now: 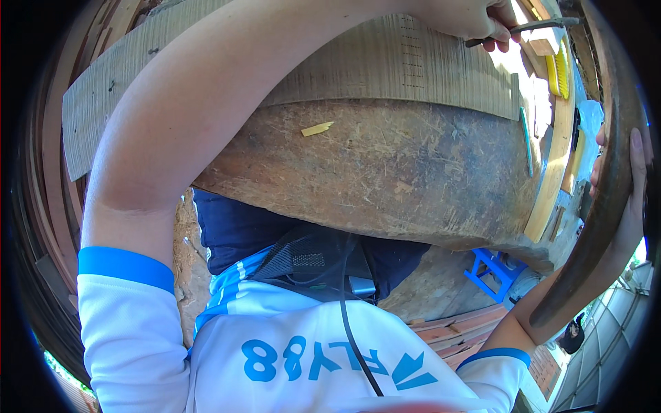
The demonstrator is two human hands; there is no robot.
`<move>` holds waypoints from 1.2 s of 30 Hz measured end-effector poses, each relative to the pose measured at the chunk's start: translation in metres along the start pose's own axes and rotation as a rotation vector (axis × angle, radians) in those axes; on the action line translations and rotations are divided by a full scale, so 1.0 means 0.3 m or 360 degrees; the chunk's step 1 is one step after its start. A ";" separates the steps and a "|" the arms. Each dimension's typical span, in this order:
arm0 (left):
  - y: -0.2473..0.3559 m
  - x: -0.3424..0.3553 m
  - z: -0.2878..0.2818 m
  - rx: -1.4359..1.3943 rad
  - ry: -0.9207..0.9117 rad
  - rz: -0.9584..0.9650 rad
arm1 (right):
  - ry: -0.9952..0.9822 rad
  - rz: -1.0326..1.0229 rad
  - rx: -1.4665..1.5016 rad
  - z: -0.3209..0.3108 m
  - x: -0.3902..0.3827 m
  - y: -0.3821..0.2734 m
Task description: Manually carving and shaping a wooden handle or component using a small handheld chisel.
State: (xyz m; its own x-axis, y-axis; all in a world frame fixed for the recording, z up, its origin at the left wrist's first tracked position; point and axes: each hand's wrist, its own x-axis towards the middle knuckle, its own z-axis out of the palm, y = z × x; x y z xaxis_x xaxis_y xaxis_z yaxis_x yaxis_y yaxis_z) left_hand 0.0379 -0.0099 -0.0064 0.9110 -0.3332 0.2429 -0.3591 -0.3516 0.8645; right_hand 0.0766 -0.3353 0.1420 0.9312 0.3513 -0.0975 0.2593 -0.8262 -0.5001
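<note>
A thin, dark rod is pinched in the left hand (485, 24)'s curled grip (544, 25); the right hand (638, 182) wraps a curved brown bar (585, 265). Scuffed surface (379, 165), blue stool (508, 277) beyond.

Thin dark rod (544, 25), slightly bent, was pinched in my left hand (490, 19); short end stuck out left of my fingers, longer end right, its tip near the curved piece (615, 158). That piece, long, dark brown, was in my right hand (638, 165), extending above it and down over my forearm to a rounded end.
</note>
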 end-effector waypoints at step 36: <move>0.005 -0.017 -0.007 0.0082 0.0053 0.0085 | 0.0195 0.0025 0.0040 -0.070 -0.001 -0.061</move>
State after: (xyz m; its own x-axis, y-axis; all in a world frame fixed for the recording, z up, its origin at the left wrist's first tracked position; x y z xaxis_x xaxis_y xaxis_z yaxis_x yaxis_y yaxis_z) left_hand 0.0331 -0.0069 -0.0054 0.8961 -0.3240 0.3034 -0.4168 -0.3790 0.8262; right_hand 0.0769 -0.3294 0.1692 0.9599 0.2804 -0.0002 0.2393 -0.8194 -0.5209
